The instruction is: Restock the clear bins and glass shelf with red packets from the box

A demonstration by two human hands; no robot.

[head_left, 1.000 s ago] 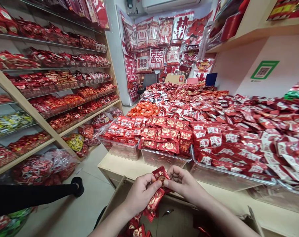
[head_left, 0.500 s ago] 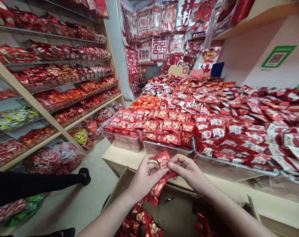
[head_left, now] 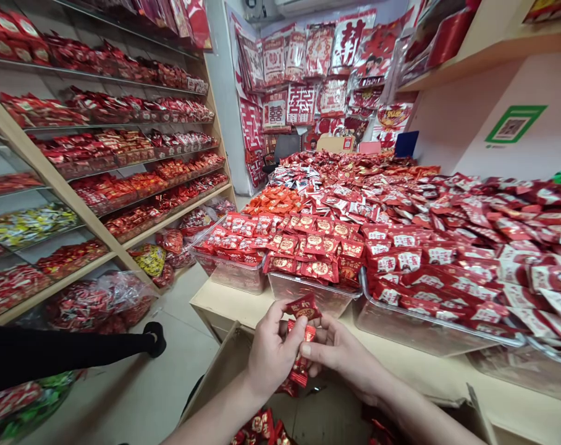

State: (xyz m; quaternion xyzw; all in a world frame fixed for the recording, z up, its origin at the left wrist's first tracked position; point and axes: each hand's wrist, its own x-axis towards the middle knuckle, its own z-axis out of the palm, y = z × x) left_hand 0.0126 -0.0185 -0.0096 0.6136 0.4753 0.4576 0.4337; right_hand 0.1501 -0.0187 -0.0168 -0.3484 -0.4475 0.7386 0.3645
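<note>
Red packets [head_left: 303, 307] are sitting in both hands, a little below the centre of the frame, one showing at the top of the grip and another pointing down beneath it. The left hand [head_left: 274, 352] is closing around them, its thumb lying across the front. The right hand [head_left: 338, 346] is pinching the lower packet, its thumb pressing the wrapper and its other fingers curling in behind. Just below, an open cardboard box [head_left: 220, 364] is filling the bottom centre, with loose packets [head_left: 262, 428] lying inside, partly hidden by the forearms.

Beyond the hands, a pale worktop [head_left: 215, 304] is carrying a row of clear bins [head_left: 248, 278] that are running from the centre toward the right edge, all holding red packaged sweets [head_left: 315, 246]. Behind them, a broad heap [head_left: 401, 198] of similar pieces is spreading across the middle right, with an orange cluster [head_left: 275, 201] showing on its left.

At the left, a black-clad leg [head_left: 67, 355] is reaching in from the edge, near plastic bags [head_left: 102, 303] resting on the floor. Tall shelves [head_left: 157, 235] of red packaging are filling the upper left, red-and-white decorations [head_left: 301, 105] are hanging at upper centre, and a green-framed code [head_left: 516, 125] is showing on the wall at upper right.
</note>
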